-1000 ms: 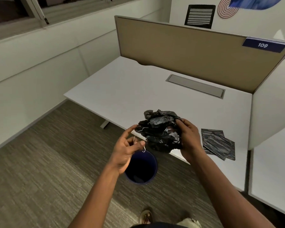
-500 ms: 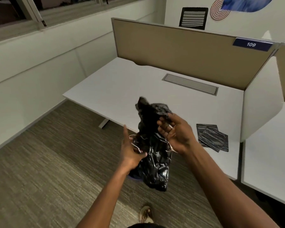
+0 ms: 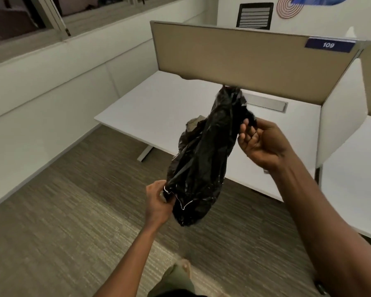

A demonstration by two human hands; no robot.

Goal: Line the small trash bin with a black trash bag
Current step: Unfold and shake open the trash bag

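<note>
A crinkled black trash bag (image 3: 204, 159) hangs stretched out in the air in front of me, over the desk's front edge. My left hand (image 3: 157, 201) pinches its lower edge, where a thin white drawstring shows. My right hand (image 3: 260, 143) is higher and to the right, its fingertips holding the bag's upper part. The small blue trash bin is hidden, out of sight behind the bag and my hands.
A white desk (image 3: 159, 108) with a tan divider panel (image 3: 244, 58) stands ahead, a grey cable slot (image 3: 268, 102) in its top. A second white desk (image 3: 356, 174) sits to the right. Grey carpet (image 3: 62, 211) lies below, with my shoe (image 3: 183, 265) near the bottom.
The bag went from a crumpled wad between both hands to a long stretched shape. My right hand rose up and right, my left hand dropped. The bin is now covered from view.
</note>
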